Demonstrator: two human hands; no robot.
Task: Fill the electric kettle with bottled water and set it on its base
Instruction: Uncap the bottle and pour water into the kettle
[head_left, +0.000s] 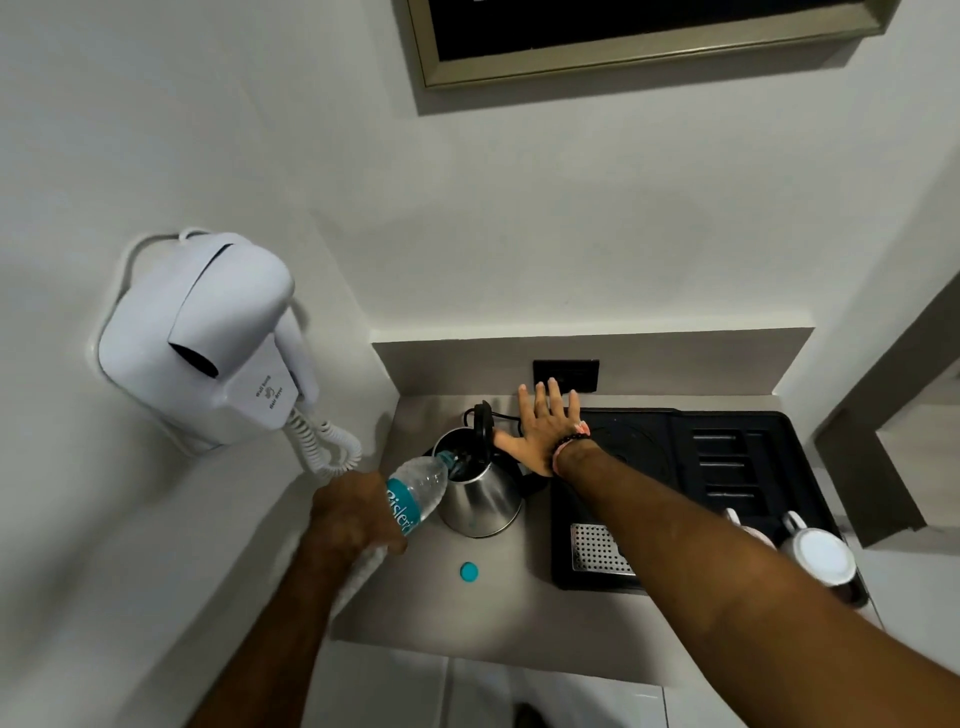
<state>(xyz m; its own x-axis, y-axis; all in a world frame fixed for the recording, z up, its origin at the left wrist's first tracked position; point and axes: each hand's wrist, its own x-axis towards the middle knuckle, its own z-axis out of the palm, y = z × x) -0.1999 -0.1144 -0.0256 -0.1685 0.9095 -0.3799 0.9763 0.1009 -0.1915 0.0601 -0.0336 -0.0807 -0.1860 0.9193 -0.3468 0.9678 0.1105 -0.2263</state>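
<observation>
Two hands share the pouring step: the left hand (353, 514) is wrapped around the clear plastic water bottle (413, 493), tipped with its neck over the open steel electric kettle (478, 488) standing on the grey counter (467, 613). The right hand (543, 434), fingers spread, holds back the black lid (482, 423). Next, judging by this: empty the bottle, shut the lid, lift the kettle onto the round base (634, 441) in the black tray (727, 467).

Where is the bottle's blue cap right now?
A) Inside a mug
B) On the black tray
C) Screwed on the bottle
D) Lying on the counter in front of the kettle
D: the blue cap lies loose on the grey counter, nearer the camera than the kettle.
</observation>
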